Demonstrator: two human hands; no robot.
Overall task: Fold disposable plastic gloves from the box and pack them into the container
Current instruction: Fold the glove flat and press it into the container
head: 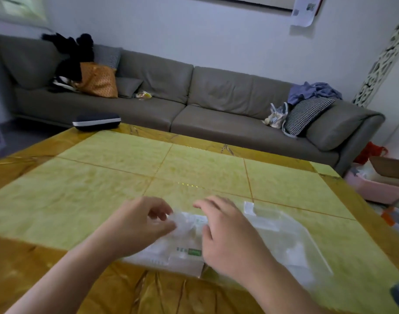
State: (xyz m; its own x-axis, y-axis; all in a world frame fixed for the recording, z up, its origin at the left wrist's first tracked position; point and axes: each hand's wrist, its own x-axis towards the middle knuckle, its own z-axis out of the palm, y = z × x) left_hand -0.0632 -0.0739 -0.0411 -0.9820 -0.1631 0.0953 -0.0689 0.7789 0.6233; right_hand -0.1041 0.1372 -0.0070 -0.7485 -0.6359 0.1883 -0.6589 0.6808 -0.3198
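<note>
Glove (pixel 185 220) pinched by left hand (pixel 139 223) above box (pixel 171 254).

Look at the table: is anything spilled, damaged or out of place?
Nothing stands out. The glove box and clear container lie flat on the table. Both hands, left and right, work a glove over the box.

Yellow tiled table (pixel 108 159), dark case (pixel 96 121) at its far edge, grey sofa (pixel 194 105) behind, orange bag (pixel 98 80)
</note>
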